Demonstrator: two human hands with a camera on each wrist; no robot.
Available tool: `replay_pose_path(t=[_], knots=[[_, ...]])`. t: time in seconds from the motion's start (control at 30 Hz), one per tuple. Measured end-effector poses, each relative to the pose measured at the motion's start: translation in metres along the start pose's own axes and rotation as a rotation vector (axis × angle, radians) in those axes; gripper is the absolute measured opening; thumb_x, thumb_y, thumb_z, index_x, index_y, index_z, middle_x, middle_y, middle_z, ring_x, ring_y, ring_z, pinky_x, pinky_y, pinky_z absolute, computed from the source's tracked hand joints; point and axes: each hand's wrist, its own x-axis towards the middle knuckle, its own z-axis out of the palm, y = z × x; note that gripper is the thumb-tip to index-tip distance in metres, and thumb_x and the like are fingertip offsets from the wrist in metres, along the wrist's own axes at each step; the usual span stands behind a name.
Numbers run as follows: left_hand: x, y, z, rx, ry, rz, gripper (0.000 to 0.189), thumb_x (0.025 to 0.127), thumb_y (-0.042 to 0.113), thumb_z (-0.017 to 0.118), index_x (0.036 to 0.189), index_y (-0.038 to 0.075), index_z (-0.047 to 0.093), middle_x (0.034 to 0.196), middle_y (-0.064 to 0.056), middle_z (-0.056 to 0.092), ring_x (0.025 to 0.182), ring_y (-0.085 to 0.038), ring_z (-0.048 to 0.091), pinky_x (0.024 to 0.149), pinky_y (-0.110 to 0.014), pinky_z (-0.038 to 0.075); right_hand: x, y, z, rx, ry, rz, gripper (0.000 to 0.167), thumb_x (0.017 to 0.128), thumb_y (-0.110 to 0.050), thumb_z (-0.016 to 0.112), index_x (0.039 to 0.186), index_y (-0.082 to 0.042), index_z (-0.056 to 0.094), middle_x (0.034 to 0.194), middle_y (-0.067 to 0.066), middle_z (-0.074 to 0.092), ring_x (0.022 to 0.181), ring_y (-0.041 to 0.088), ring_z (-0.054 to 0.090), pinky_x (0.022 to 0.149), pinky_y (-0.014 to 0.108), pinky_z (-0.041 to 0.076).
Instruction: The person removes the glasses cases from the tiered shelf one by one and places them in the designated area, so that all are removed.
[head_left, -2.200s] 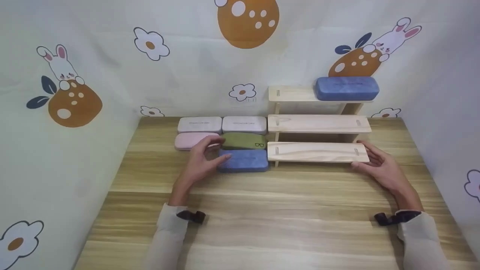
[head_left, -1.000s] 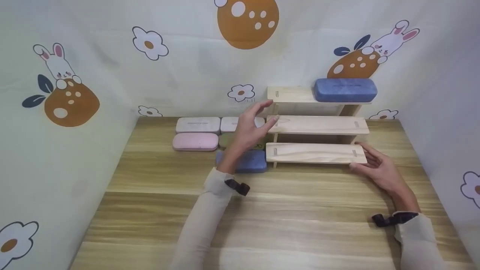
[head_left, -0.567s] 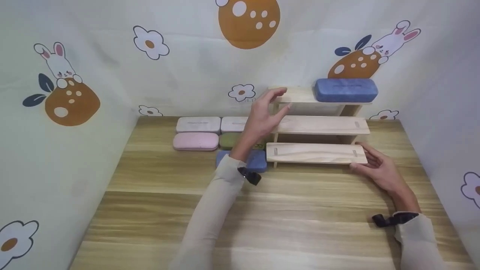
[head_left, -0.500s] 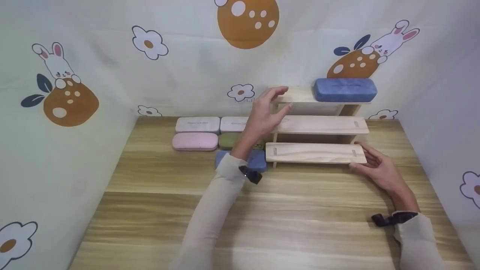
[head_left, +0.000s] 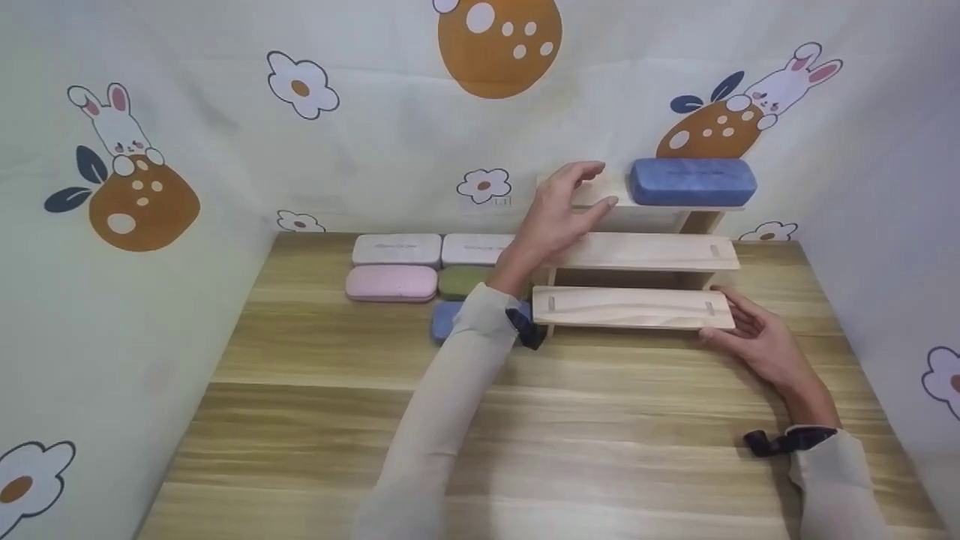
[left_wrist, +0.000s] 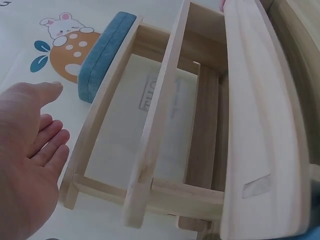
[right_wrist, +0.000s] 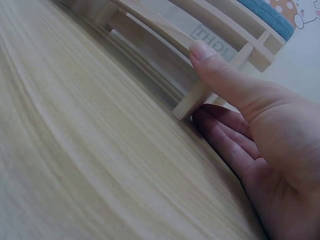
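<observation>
A blue glasses case [head_left: 694, 182] lies on the right part of the top tier of a wooden three-tier shelf [head_left: 634, 307]. My left hand [head_left: 559, 214] is over the left part of that top tier, thumb and fingers spread and nothing between them. In the left wrist view the thumb points toward the blue case, with a gap left between them. My right hand [head_left: 761, 341] grips the right end of the lowest tier. Its thumb is at the front edge and its fingers reach behind the end, as the right wrist view also shows.
Left of the shelf, two white glasses cases [head_left: 397, 249] stand at the back. A pink case [head_left: 391, 283] and a green case [head_left: 463, 282] lie before them. Another blue case [head_left: 444, 319] is in front, partly covered by the left sleeve. Printed cloth walls [head_left: 390, 150] enclose the table.
My left hand has moved from the green and blue cases on the table, up and right to the top tier, still empty. The right hand has kept its grip on the lowest tier.
</observation>
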Motion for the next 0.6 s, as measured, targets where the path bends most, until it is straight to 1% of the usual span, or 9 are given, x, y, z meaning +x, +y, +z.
replay_pose_path(t=[0.2, 0.37, 0.43, 0.6], knots=[[0.011, 0.005, 0.003, 0.043, -0.033, -0.032, 0.061, 0.102, 0.032, 0.077, 0.154, 0.008, 0.056, 0.155, -0.007, 0.062, 0.144, -0.017, 0.057, 0.12, -0.013, 0.044, 0.0, 0.001, -0.001, -0.002, -0.002, -0.01, 0.082, 0.093, 0.001, 0.082, 0.164, 0.0, 0.041, 0.15, -0.003, 0.068, 0.123, -0.007, 0.067, 0.102, 0.009, 0.056], [0.016, 0.008, 0.011, 0.08, -0.063, -0.053, 0.065, 0.102, 0.034, 0.078, 0.156, 0.009, 0.053, 0.157, -0.006, 0.06, 0.145, -0.017, 0.057, 0.12, -0.014, 0.044, 0.0, 0.002, 0.0, 0.001, -0.004, -0.009, 0.083, 0.093, 0.002, 0.082, 0.164, 0.0, 0.041, 0.153, 0.002, 0.065, 0.125, -0.006, 0.067, 0.104, 0.01, 0.055], [0.019, 0.009, 0.015, 0.097, -0.07, -0.062, 0.066, 0.101, 0.035, 0.078, 0.157, 0.009, 0.053, 0.157, -0.006, 0.06, 0.145, -0.016, 0.057, 0.12, -0.014, 0.044, 0.0, 0.001, 0.001, 0.001, 0.0, 0.0, 0.082, 0.093, 0.002, 0.082, 0.164, -0.001, 0.042, 0.153, 0.0, 0.066, 0.125, -0.007, 0.067, 0.104, 0.01, 0.055], [0.026, 0.013, 0.025, 0.112, -0.077, -0.065, 0.068, 0.101, 0.036, 0.078, 0.157, 0.008, 0.052, 0.157, -0.007, 0.061, 0.144, -0.016, 0.057, 0.12, -0.014, 0.044, -0.001, 0.001, 0.001, 0.005, -0.004, 0.008, 0.081, 0.094, 0.002, 0.082, 0.165, -0.003, 0.042, 0.146, -0.012, 0.068, 0.124, -0.007, 0.067, 0.102, 0.009, 0.056]])
